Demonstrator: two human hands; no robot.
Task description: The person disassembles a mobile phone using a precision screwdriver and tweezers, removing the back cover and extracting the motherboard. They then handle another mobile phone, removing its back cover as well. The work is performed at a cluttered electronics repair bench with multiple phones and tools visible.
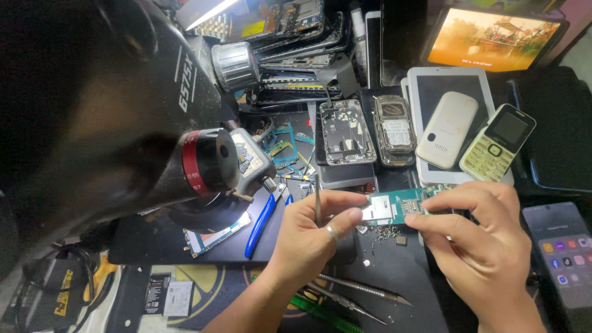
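Observation:
A small green circuit board (396,206) with a metal card slot is held between both hands above a dark work mat (394,271). My left hand (311,237), with a ring on one finger, pinches the board's left end and also grips thin metal tweezers (318,206) pointing upward. My right hand (478,237) pinches the board's right edge with thumb and fingertips.
A large black microscope (111,117) with a red ring fills the left. Opened phones (346,132), a keypad phone (498,143) and a white phone back (447,129) lie behind. Blue-handled pliers (260,225), metal probes (357,290), small screws (385,231) and a lit smartphone (564,256) surround the hands.

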